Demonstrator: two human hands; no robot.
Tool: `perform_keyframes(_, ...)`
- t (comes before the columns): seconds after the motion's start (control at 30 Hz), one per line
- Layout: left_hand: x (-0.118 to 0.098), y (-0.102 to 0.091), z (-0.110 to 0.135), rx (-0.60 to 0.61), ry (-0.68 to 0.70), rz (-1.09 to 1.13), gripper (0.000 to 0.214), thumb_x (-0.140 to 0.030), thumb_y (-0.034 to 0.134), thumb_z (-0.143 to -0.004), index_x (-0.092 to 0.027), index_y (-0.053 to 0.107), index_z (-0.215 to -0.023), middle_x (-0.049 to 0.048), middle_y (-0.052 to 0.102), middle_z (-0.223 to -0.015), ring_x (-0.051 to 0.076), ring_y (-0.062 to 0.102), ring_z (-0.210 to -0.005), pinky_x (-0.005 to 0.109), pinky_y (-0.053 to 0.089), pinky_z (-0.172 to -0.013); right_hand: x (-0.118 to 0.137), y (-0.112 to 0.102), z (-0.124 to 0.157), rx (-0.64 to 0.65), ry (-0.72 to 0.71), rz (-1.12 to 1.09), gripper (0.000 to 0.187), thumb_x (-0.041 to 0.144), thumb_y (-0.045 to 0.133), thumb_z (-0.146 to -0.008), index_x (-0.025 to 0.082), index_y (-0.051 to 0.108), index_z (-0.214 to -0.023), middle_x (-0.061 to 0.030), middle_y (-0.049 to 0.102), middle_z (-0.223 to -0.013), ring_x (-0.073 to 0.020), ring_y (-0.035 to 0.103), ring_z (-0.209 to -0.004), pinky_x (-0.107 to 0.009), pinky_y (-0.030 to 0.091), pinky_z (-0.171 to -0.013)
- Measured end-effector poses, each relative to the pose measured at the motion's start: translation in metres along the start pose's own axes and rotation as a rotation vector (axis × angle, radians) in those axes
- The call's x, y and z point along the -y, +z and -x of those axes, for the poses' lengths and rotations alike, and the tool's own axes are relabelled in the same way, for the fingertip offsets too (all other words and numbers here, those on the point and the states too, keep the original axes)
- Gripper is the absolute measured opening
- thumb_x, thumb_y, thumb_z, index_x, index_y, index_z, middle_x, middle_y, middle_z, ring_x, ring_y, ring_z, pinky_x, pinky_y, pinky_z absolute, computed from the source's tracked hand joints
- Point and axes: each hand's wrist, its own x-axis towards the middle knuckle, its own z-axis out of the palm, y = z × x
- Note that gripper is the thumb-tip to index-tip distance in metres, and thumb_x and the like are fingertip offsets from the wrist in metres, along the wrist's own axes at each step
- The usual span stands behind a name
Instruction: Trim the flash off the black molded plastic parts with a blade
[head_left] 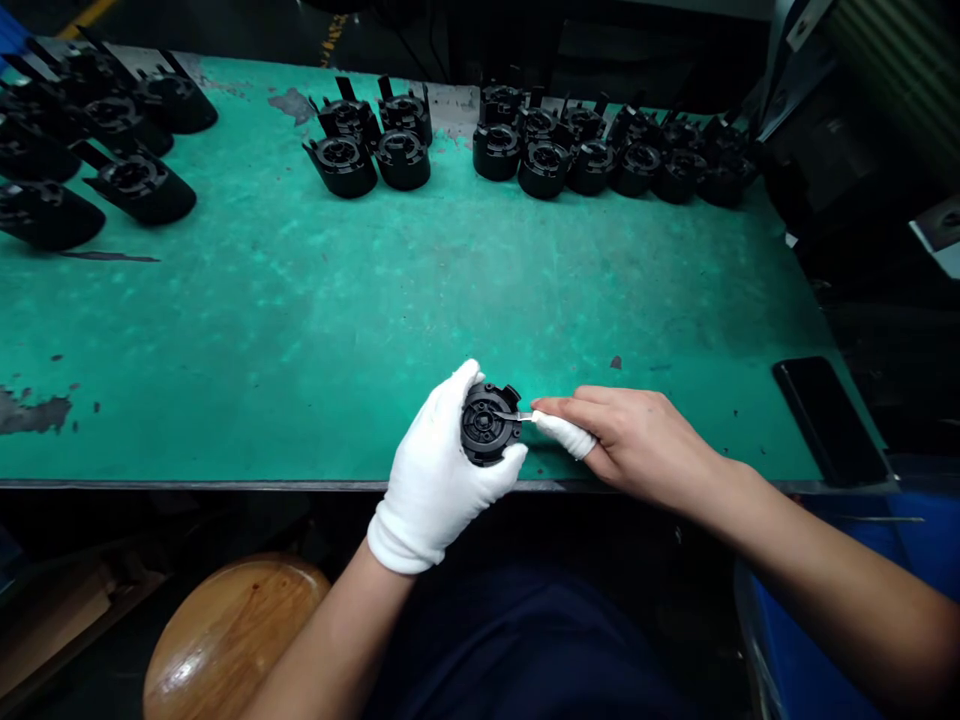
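While my gloved left hand grasps the round black part at the lower centre of the frame, my right hand pinches a slim metal tool between forefinger and wrapped thumb. The governing relation is as follows. The part lies directly left of my right fingertips in the frame, just beside them, with only the exposed tool spanning the gap. The tool's long axis runs nearly level across the frame, its tip over the part's face near the centre; whether it bears on the surface I cannot tell. The part, being round, presents no evident long axis; its recessed face is turned up. My left hand is the nearer, in contact, fingers at the upper left of the rim and thumb at the lower right. Both hands are near the front edge of the green worktop. Black housings stand along the top of the frame, well apart from both hands; a phone lies at the right.
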Motion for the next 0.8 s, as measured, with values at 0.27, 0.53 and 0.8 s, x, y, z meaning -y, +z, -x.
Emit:
perform_keyframes(0.27, -0.005, 0.014, 0.003, -0.125, 0.000, -0.052, 0.080, -0.040, 0.077, -0.073, -0.014, 0.042, -0.141, 0.0153, 0.060, -0.134, 0.029, 0.059, -0.125, 0.043, 0.048, -0.109, 0.008, 0.007, -0.001, -0.081, 0.109, 0.089, 0.040, 0.027, 0.049, -0.097, 0.034, 0.061, -0.135, -0.0015, 0.070, -0.092, -0.0202, 0.066, -0.080, -0.029, 0.036, -0.059)
perform_keyframes(0.53, -0.004, 0.019, 0.006, -0.160, 0.009, -0.045, 0.082, -0.041, 0.078, -0.072, -0.014, 0.042, -0.141, 0.0154, 0.060, -0.133, 0.029, 0.060, -0.124, 0.042, 0.050, -0.108, 0.009, 0.007, 0.002, -0.070, 0.059, -0.021, 0.039, 0.025, 0.050, -0.097, 0.030, 0.063, -0.133, -0.0021, 0.072, -0.097, -0.0194, 0.068, -0.086, -0.028, 0.044, -0.067)
perform_keyframes(0.8, -0.003, 0.018, 0.006, -0.148, 0.004, -0.038, 0.081, -0.041, 0.077, -0.074, -0.017, 0.040, -0.142, 0.0146, 0.059, -0.134, 0.029, 0.059, -0.124, 0.043, 0.050, -0.108, 0.010, 0.006, 0.001, -0.055, 0.042, 0.016, 0.042, 0.023, 0.049, -0.096, 0.030, 0.061, -0.136, -0.0028, 0.072, -0.093, -0.0183, 0.067, -0.081, -0.027, 0.040, -0.061)
